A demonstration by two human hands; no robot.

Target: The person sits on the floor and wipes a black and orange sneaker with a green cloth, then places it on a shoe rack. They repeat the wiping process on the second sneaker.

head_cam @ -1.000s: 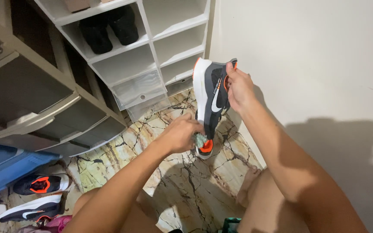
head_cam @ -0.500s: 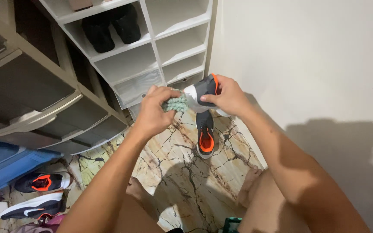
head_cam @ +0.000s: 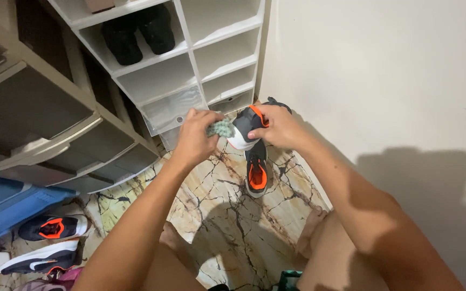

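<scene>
Our left fingers (head_cam: 203,119) are curled shut around a small wad of pale green cloth (head_cam: 220,127), pressing it against the white sole edge of a running shoe (head_cam: 246,128) near the middle of the frame. Our right fingers (head_cam: 259,132) are clamped on that same shoe, thumb on its dark grey side and the others wrapped over the top by the orange trim. The left hand (head_cam: 194,139) and right hand (head_cam: 277,126) hold it in the air, above the floor.

We judge the shoe light and fairly stiff in the sole, soft in the upper, so the firm rim of the sole and the heel seem the safest places to grip; the cloth is soft and squashes easily.

Just below, a matching shoe (head_cam: 256,171) with an orange lining lies on the marble-patterned floor (head_cam: 227,215) by the white wall (head_cam: 384,75). In the upper middle stands a white shoe rack (head_cam: 190,54) with a pair of black shoes (head_cam: 136,35) on one shelf. At lower left another pair of dark sneakers (head_cam: 47,242) sits beside a blue bin (head_cam: 6,210).
</scene>
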